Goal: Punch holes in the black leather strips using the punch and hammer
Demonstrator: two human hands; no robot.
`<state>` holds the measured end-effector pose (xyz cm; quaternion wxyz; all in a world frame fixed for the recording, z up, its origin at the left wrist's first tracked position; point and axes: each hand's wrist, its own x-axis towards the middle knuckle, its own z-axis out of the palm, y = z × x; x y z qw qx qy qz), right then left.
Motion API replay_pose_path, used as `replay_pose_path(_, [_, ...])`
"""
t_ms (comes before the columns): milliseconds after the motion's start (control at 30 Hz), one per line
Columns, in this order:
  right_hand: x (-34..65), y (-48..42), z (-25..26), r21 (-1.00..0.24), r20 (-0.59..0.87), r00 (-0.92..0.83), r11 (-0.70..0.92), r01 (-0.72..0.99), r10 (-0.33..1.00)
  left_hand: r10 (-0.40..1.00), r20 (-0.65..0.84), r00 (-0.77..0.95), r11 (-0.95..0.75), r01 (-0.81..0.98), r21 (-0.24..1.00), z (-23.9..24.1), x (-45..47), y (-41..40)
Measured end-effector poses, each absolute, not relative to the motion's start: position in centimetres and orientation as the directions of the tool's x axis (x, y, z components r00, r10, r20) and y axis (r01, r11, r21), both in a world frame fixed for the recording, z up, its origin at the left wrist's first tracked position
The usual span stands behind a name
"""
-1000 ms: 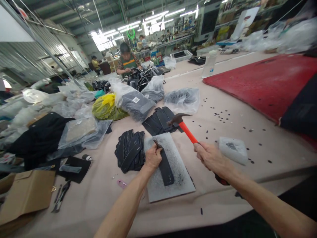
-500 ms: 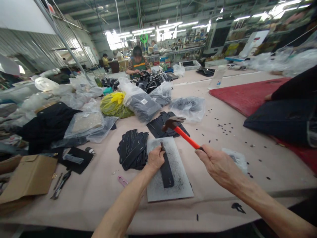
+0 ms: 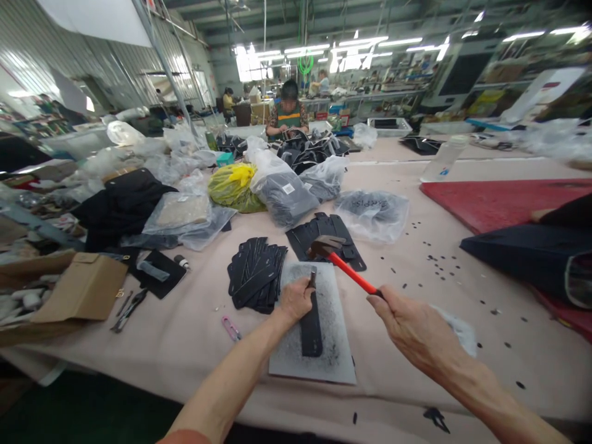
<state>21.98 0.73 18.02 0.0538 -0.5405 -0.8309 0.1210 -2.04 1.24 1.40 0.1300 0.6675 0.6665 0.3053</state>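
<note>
My left hand (image 3: 296, 299) is closed around a metal punch (image 3: 313, 277), holding it upright over the upper end of a black strap piece (image 3: 311, 333). The strap lies lengthwise on a grey, speckled board (image 3: 335, 351). Whether the punch's lower tip touches the strap is hidden by my fingers. My right hand (image 3: 409, 317) grips a claw hammer (image 3: 352, 271) by its orange-red handle. The hammer's head is raised just above and to the right of the punch, apart from it. Left of the board lies a pile of black pieces (image 3: 256, 271); more black pieces (image 3: 354, 250) lie behind it.
Filled plastic bags (image 3: 287, 200) and a yellow bag (image 3: 235, 188) stand behind the piles. A pink thread snipper (image 3: 230, 328) and an open cardboard box (image 3: 95, 287) are at left. At right are a red sheet (image 3: 499, 197) and a bottle (image 3: 446, 159). A co-worker (image 3: 287, 114) sits across the table.
The camera view has turned left, so the background sits further right. The hammer head is slightly lower and nearer the punch. Both hands keep their holds.
</note>
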Motion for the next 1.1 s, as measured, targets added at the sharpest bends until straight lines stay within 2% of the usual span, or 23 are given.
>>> replay_pose_path(233, [23.0, 1.1, 17.5, -0.213, -0.109, -0.422, 0.393, 0.894, 0.900, 0.977, 0.199, -0.083, -0.046, 0.821, 0.568, 1.6, -1.9, 1.3])
replay_pose_path(533, [22.7, 1.0, 18.7, -0.242, -0.001, -0.423, 0.411, 0.879, 0.906, 0.965, 0.250, -0.084, -0.084, 0.801, 0.593, 1.4, -1.9, 1.4])
replay_pose_path(733, [23.1, 1.0, 18.7, -0.224, -0.044, -0.454, 0.434, 0.873, 0.890, 0.965, 0.247, -0.088, -0.081, 0.796, 0.600, 1.3, -1.9, 1.3])
replay_pose_path(833, [22.9, 1.1, 20.0, -0.246, 0.049, -0.436, 0.434, 0.867, 0.899, 0.967, 0.243, -0.083, -0.084, 0.791, 0.606, 1.4, -1.9, 1.3])
replay_pose_path(967, [22.4, 0.6, 20.2, -0.356, 0.216, -0.375, 0.431, 0.829, 0.901, 0.962, 0.258, -0.092, -0.092, 0.779, 0.620, 1.4, -2.0, 1.3])
replay_pose_path(1100, [22.6, 0.1, 19.8, -0.252, 0.085, -0.462, 0.467, 0.847, 0.883, 0.956, 0.281, -0.087, -0.113, 0.773, 0.625, 1.3, -2.0, 1.3])
